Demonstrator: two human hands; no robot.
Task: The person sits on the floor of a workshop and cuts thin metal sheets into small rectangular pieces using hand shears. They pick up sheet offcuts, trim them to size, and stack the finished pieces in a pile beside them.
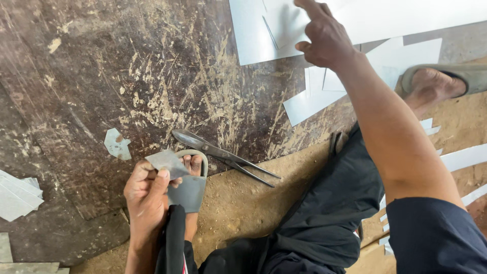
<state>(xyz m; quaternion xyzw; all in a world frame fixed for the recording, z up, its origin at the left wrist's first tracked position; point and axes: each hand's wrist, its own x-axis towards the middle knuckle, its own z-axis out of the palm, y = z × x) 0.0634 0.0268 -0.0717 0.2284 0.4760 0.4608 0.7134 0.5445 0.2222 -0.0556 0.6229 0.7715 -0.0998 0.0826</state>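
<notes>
Left hand [147,190]: pinches small metal offcut [166,161], near left.
Right hand [324,35]: fingers spread, pressing far metal sheet [258,35] flat.
Shears [223,156]: lying shut between.

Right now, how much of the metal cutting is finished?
Some looks done: cut strips lie at the left and an offcut sits on the scratched board. In hand: the left hand pinches a small cut piece, while the right hand reaches onto the big sheet. The snips lie idle. That big sheet looks mostly uncut.
</notes>
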